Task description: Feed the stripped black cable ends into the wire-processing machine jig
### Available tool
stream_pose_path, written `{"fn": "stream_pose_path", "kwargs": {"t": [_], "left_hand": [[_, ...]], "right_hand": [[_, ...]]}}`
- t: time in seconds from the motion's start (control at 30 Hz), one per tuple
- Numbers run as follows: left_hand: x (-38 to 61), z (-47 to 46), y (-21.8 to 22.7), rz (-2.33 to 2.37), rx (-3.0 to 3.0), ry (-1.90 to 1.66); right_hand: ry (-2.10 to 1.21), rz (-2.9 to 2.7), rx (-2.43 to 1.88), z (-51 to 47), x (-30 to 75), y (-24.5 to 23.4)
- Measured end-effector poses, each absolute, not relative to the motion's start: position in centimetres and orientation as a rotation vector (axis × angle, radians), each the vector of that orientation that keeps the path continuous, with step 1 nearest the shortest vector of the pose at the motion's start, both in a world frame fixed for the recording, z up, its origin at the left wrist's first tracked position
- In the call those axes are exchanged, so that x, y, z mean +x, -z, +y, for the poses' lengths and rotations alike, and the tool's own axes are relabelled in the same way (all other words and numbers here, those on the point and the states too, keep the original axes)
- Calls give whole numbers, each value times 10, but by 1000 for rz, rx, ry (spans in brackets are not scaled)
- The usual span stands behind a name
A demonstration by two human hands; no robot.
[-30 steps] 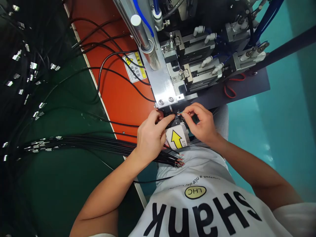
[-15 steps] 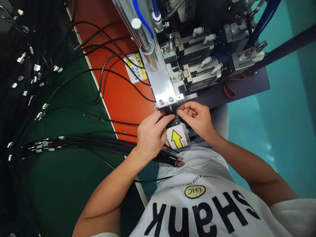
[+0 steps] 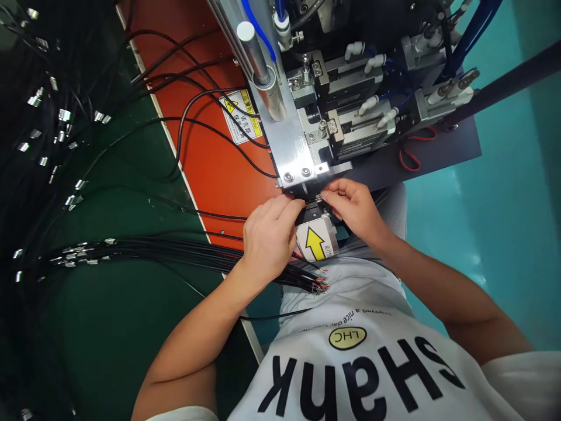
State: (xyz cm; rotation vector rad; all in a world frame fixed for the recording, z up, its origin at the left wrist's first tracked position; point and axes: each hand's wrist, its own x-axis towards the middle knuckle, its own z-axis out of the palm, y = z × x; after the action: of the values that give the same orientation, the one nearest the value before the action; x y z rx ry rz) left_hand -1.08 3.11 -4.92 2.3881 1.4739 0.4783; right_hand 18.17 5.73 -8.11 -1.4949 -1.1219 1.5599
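Observation:
My left hand (image 3: pixel 269 237) is closed at the front of the machine, thumb and fingertips pinched together at a small black fixture (image 3: pixel 312 211). A black cable (image 3: pixel 219 217) runs in from the left and passes under this hand; the gripped part is hidden. My right hand (image 3: pixel 353 207) is closed in a pinch on thin wires (image 3: pixel 319 197) just right of the fixture, their ends covered by the fingers. Below the fixture sits a white cover with a yellow arrow (image 3: pixel 314 242). Directly above both hands is a metal plate (image 3: pixel 291 152) with screws.
A bundle of black cables (image 3: pixel 175 252) with stripped, coloured ends reaches my lap. More cables with metal connectors (image 3: pixel 63 117) lie on the dark green table (image 3: pixel 131 333). The orange machine base (image 3: pixel 214 169) bears a warning label (image 3: pixel 241 117). Pneumatic cylinders (image 3: pixel 363 126) stand at upper right.
My right hand has shifted slightly right, and the gap between my fingertips is wider. Thin wires now show between the hands. My left hand stays nearly in place, its thumb drawn slightly left.

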Motion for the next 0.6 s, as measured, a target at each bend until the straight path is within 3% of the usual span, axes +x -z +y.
{"fn": "stream_pose_path", "kwargs": {"t": [0.1,0.3,0.6], "left_hand": [[-11,30,49,1476,2436,-500],[-10,24,49,1592,2512,-580],[-17,19,44,1470,2206,-632]], "right_hand": [[-1590,-1169,-1485,56,185,77],[-1039,-1650,-1443,35,196,72],[-1623,-1095,-1414,56,184,83]]}}
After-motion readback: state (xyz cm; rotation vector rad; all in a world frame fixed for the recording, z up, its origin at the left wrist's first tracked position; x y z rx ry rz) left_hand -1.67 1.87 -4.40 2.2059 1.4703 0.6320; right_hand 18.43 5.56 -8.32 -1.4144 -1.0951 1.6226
